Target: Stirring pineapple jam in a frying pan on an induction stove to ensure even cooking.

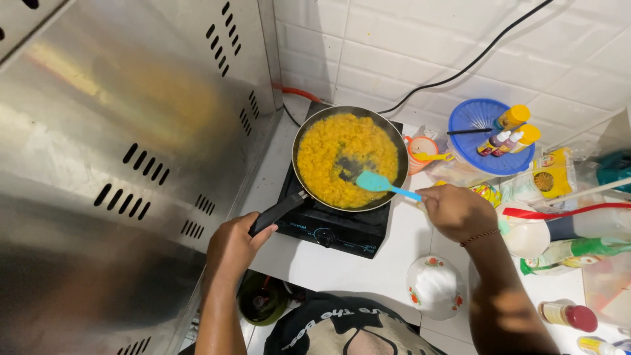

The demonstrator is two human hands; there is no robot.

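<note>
The black pan handle [279, 212] is clasped by the left hand [231, 248], fingers wrapped fully around it. The frying pan [348, 160], filled with yellow food, sits on the single-burner stove [335, 227]. A turquoise spatula [384, 185], blade resting in the pan, is pinched in the closed right hand [457, 212].

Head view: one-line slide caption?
Left hand grips frying pan handle; right hand stirs yellow rice with turquoise spatula.
</note>
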